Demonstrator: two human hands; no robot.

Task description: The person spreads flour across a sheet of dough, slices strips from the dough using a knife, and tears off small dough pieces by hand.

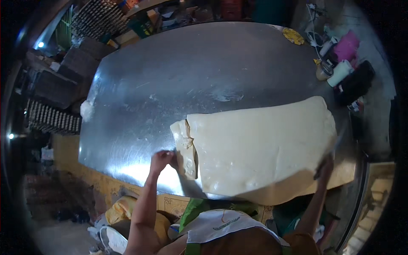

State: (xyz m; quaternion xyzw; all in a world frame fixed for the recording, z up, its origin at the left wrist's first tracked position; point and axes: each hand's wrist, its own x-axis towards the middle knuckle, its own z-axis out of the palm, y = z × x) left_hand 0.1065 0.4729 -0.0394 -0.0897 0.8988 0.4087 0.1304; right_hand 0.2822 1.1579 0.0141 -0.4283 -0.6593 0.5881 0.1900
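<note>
A large, thick slab of pale dough (255,149) lies on the metal table, its near edge at the table's front rim. Along its left end runs a narrow dough strip (186,156), parted from the slab by a dark gap and wrinkled in the middle. My left hand (162,161), fingers bent, hovers just left of this strip; whether it grips anything is unclear. At the slab's right end, my right hand (325,167) is blurred and closed around what looks like a knife (338,140), its thin blade smeared by motion beside the dough edge.
The metal table (191,70) carries a white heap (87,110) on its left edge and a yellow lid-like disc (293,36) at the far right corner. A jar (324,70) and a pale green roll (340,73) stand along the right side. Stacked trays (54,114) are at left.
</note>
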